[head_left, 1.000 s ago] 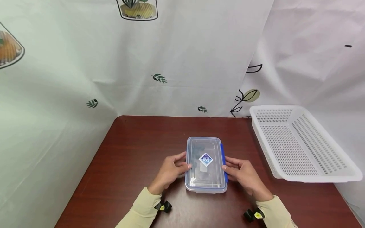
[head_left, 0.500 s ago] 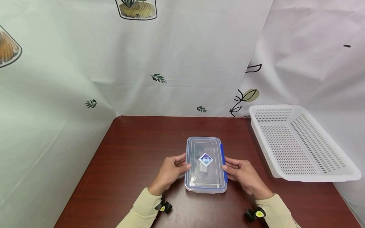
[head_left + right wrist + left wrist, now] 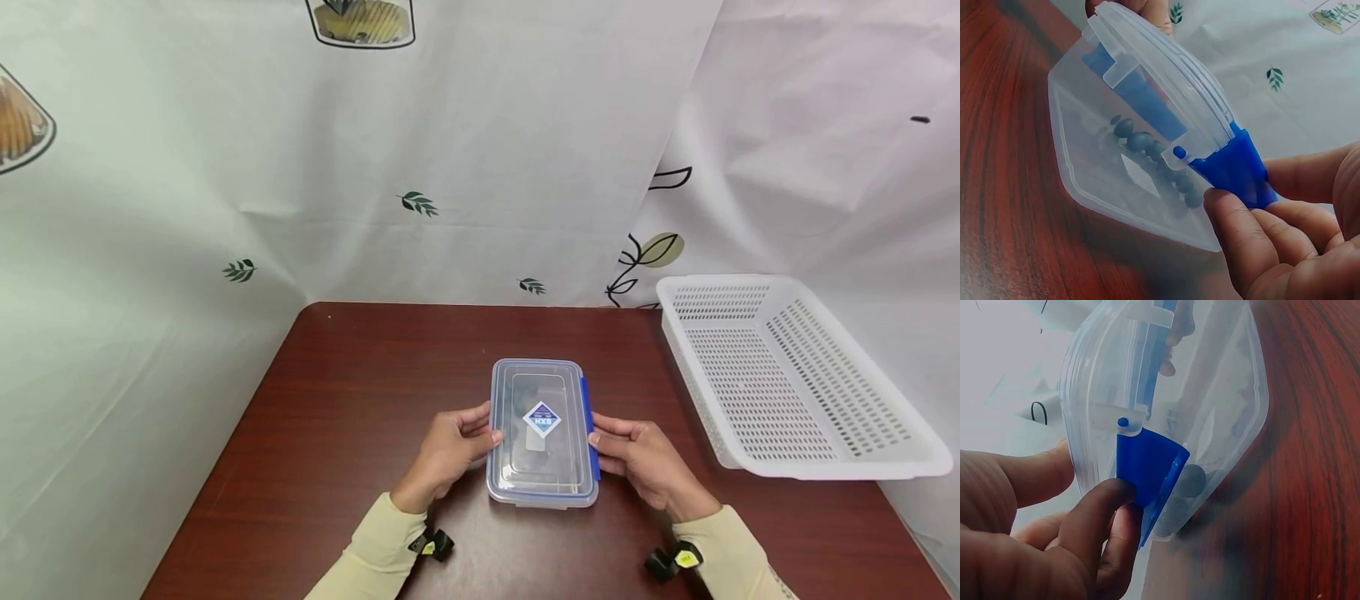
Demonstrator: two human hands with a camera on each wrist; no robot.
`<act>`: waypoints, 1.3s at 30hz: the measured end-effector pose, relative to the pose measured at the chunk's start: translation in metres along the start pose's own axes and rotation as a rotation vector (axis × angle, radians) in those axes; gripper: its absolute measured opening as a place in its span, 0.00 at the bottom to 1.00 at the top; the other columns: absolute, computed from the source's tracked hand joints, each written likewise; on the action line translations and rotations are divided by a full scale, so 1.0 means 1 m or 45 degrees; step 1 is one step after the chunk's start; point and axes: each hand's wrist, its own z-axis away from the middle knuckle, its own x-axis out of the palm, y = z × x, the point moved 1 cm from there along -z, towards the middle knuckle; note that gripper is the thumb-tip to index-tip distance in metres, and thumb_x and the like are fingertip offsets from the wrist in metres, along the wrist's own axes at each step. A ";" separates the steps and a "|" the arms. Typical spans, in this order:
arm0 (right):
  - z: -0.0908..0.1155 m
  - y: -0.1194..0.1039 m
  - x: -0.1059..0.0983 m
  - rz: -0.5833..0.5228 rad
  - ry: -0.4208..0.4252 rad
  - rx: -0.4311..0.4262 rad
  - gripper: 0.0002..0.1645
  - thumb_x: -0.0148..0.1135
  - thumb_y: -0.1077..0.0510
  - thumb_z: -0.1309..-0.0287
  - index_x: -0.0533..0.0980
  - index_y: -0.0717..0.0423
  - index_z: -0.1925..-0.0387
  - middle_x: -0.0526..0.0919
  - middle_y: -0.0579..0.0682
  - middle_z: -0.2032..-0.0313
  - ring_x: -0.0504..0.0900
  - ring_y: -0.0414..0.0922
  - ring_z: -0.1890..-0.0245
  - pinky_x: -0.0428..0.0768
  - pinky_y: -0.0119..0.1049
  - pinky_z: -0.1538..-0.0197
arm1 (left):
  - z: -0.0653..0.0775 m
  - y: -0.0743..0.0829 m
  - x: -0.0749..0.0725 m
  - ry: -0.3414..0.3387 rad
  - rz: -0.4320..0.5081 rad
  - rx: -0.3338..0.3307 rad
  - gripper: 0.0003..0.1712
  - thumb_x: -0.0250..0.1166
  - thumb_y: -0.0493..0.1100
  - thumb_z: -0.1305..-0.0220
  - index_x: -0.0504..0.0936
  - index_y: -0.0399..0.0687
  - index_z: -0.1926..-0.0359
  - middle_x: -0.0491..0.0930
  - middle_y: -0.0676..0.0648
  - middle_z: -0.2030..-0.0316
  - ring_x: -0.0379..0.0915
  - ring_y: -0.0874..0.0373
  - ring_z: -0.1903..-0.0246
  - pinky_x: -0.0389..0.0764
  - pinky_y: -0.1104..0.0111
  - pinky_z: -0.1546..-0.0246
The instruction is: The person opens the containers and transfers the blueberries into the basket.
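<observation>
A clear plastic food container (image 3: 543, 467) with a lid and a diamond-shaped label lies on the table between both hands. My left hand (image 3: 444, 454) holds its left side, thumb at the lid's edge. In the left wrist view the fingers touch a blue latch (image 3: 1150, 464), which slants outward from the wall. From the other side, my right hand (image 3: 651, 468) grips the container at its right blue latch (image 3: 1235, 169), which also sticks outward. Several dark round things (image 3: 1141, 142) lie inside, seen through the wall in the right wrist view; their kind is unclear.
A white perforated plastic basket (image 3: 720, 417) stands at the right side of the brown table (image 3: 360, 400). Behind the table hangs a pale printed cloth (image 3: 487, 125). Each wrist wears a small black camera.
My right thumb has shifted slightly to the right, off the lid's edge and over the latch. My left hand and the container stay where they were.
</observation>
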 end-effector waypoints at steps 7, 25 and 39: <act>0.001 0.003 -0.003 -0.055 -0.034 0.022 0.39 0.64 0.63 0.28 0.59 0.74 0.24 0.90 0.49 0.46 0.91 0.42 0.54 0.89 0.40 0.50 | 0.002 0.000 0.000 -0.010 0.004 -0.004 0.34 0.71 0.31 0.34 0.72 0.28 0.29 0.76 0.25 0.35 0.75 0.37 0.33 0.85 0.63 0.45; 0.005 0.014 -0.017 -0.090 -0.069 0.082 0.41 0.62 0.62 0.26 0.55 0.76 0.22 0.90 0.46 0.49 0.90 0.41 0.51 0.88 0.39 0.48 | 0.005 0.000 -0.001 -0.016 -0.017 0.019 0.34 0.71 0.31 0.33 0.72 0.28 0.28 0.77 0.26 0.35 0.76 0.35 0.34 0.85 0.61 0.43; 0.013 0.012 -0.014 0.527 0.284 -0.198 0.32 0.72 0.55 0.33 0.76 0.66 0.32 0.83 0.61 0.37 0.84 0.26 0.49 0.82 0.22 0.49 | 0.011 0.005 -0.001 0.043 -0.402 0.162 0.32 0.71 0.41 0.30 0.76 0.35 0.29 0.83 0.34 0.38 0.85 0.42 0.43 0.89 0.61 0.53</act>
